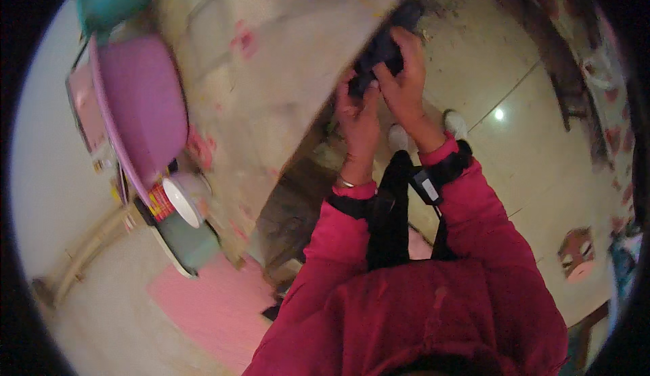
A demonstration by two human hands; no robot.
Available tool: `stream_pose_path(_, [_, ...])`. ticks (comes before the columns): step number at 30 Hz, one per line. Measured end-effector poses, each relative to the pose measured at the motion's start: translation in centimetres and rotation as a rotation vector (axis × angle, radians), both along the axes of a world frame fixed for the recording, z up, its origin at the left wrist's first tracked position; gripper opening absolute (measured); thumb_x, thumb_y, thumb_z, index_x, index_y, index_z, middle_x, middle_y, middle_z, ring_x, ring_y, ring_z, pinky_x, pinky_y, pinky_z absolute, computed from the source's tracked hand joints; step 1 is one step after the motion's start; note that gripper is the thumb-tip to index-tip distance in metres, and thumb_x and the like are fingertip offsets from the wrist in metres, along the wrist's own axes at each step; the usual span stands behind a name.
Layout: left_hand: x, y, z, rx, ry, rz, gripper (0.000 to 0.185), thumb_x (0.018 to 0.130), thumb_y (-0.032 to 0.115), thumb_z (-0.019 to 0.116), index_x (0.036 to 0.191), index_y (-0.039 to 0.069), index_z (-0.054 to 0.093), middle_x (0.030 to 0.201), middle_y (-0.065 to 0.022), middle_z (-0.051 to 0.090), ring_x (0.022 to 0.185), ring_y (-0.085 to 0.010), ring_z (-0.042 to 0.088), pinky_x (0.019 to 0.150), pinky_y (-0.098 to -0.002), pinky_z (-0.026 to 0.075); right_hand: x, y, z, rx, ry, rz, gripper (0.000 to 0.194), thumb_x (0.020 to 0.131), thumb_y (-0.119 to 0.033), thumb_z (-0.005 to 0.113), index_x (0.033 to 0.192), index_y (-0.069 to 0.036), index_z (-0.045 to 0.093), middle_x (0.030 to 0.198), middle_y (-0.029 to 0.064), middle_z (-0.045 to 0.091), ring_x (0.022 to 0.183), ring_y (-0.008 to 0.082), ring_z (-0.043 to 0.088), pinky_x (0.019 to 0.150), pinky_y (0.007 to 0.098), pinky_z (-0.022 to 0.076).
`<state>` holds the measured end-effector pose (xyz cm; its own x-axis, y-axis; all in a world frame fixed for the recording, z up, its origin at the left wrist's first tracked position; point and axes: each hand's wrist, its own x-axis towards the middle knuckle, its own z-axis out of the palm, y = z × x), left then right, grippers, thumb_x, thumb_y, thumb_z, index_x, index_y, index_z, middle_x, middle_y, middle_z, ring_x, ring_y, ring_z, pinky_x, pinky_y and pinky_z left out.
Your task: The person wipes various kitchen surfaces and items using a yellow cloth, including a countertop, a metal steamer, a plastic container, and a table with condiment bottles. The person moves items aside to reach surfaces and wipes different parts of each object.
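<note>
Both of my hands are gripping a dark, soft-looking item (383, 48), perhaps cloth, beside the edge of a table with a flowered cover (284, 86). My left hand (359, 112) has the lower end of it, close to the table edge. Higher up and to the right, my right hand (409, 81) curls its fingers and thumb around the item's side. Blur hides what exactly the item is. Black straps with small devices circle both wrists over pink-red sleeves.
A purple plastic basin (144, 107) leans at the table's left side, near a white bowl (183, 203) and a red-and-yellow packet (161, 202). A teal object (117, 0) stands at the upper left. Pale tiled floor (497, 173) lies right, with a pig-faced item (576, 254).
</note>
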<state>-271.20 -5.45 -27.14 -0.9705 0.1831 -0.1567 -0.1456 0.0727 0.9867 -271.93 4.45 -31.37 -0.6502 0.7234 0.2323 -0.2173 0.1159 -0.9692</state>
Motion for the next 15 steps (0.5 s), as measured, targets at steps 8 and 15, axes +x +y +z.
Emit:
stream_pose_path(8, [10.4,-18.5,3.7,-0.590,0.240,0.415,0.018,0.085,-0.003,0.057,0.101,-0.001,0.065,0.114,-0.0088,0.057,0.108,-0.0219,0.055,0.091,-0.0336,0.045,6.9,-18.8,5.3,0.294,-0.299,0.962,0.038,0.081,-0.013,0.057,0.119,-0.005,0.058,0.131,0.0268,0.047,0.117,0.0438,0.047,0.101,0.0526,0.0366])
stream_pose_path(15, [17.1,-25.7,7.0,-0.893,0.021,0.781,0.016,0.083,-0.002,0.055,0.096,-0.003,0.063,0.111,-0.0123,0.055,0.105,-0.0245,0.056,0.087,-0.0372,0.048,10.2,-29.4,6.6,0.326,-0.116,1.428,0.032,0.086,-0.011,0.052,0.116,-0.001,0.058,0.111,0.0243,0.061,0.110,0.0411,0.054,0.099,0.0492,0.0393])
